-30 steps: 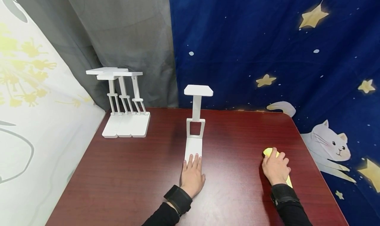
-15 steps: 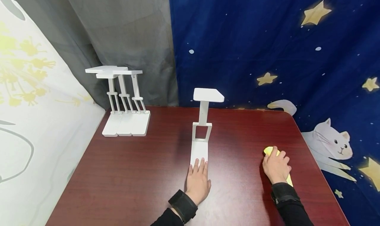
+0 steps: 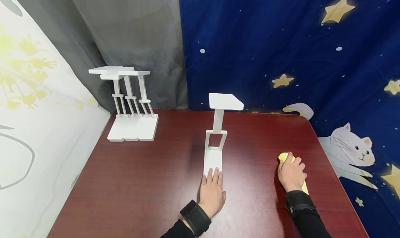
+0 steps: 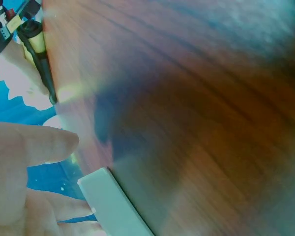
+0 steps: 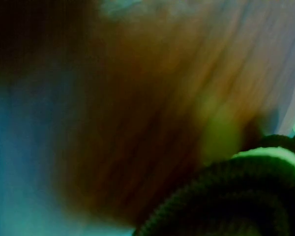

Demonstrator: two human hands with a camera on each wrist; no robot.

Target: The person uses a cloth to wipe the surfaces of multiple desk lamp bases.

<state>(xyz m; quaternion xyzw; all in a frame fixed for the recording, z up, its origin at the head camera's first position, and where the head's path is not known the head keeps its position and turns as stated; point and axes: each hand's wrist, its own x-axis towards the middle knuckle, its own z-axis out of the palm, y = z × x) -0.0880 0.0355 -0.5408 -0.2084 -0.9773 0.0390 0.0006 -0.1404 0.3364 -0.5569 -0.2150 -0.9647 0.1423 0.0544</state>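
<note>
White stand upright mid-tabletop, its foot toward the near edge. Left hand flat on that foot's near end, fingers straight, unclenched. Right hand near right edge, fingers curled round a yellow object. Three similar stands side by side, far left corner.

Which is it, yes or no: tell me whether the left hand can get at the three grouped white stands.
Likely yes: only bare tabletop lies between the left hand and the three grouped white stands, though they stand farther back.
</note>
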